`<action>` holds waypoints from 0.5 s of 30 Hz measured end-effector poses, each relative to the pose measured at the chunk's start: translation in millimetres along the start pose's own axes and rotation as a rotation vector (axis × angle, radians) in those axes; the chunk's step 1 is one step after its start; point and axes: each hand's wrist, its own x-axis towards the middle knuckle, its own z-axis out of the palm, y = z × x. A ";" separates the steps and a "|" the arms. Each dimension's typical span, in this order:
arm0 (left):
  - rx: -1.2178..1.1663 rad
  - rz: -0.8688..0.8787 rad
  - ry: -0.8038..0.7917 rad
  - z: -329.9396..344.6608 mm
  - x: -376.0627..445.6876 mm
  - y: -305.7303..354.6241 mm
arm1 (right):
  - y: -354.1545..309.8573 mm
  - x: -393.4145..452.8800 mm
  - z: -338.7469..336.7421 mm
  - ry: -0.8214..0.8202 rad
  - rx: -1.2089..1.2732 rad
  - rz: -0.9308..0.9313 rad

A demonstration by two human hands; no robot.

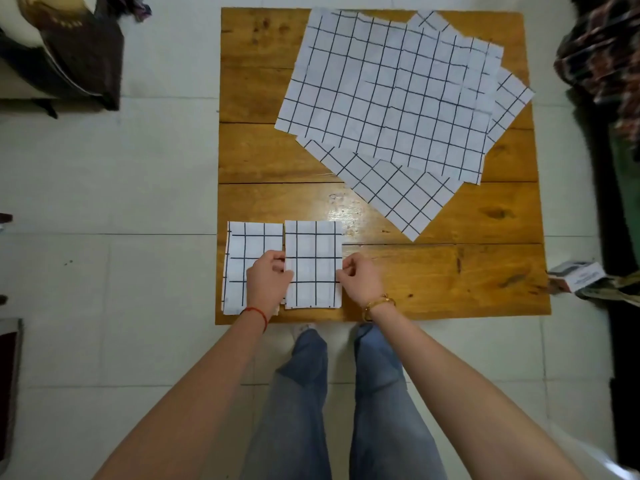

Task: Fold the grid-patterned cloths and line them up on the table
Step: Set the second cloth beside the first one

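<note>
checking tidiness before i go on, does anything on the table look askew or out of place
The two folded cloths, left one and right one, sit squarely side by side at the near edge. The pile of unfolded cloths is fanned out crookedly, and one corner overhangs the table's right edge.

Both bare forearms reach forward and inward from the bottom of the head view. The left hand [268, 277], a red thread at its wrist, has its fingers curled inward, pinching. The right hand [358, 277], a gold bangle on its wrist, mirrors it with fingers bent toward the thumb. The two hands sit level, slightly apart.
</note>
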 end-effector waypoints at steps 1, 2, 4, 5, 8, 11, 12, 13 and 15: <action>0.012 0.004 0.003 -1.4 0.0 -1.1 | -0.6 0.8 2.8 -0.002 -0.025 -0.006; 0.025 0.007 0.005 -2.5 0.5 -2.4 | -1.8 1.0 4.6 -0.006 -0.057 -0.011; 0.051 0.020 -0.001 -4.2 1.9 -4.7 | -3.7 1.1 7.1 -0.014 -0.136 -0.026; 0.062 0.027 -0.008 -4.6 2.2 -5.5 | -4.1 1.0 8.0 -0.016 -0.179 -0.037; 0.113 0.041 -0.011 -5.5 1.6 -8.0 | -4.7 0.1 9.8 -0.024 -0.279 -0.039; 0.168 0.064 -0.004 -6.5 0.8 -10.1 | -1.1 0.8 10.5 -0.047 -0.329 -0.044; 0.193 0.071 -0.004 -7.3 0.3 -10.3 | 0.1 1.2 10.3 -0.057 -0.337 -0.048; 0.222 0.080 -0.001 -8.3 0.0 -10.5 | 1.9 2.2 9.9 -0.067 -0.343 -0.053; 0.284 0.109 0.012 -11.8 -0.9 -10.4 | 3.7 3.4 7.1 -0.081 -0.363 -0.059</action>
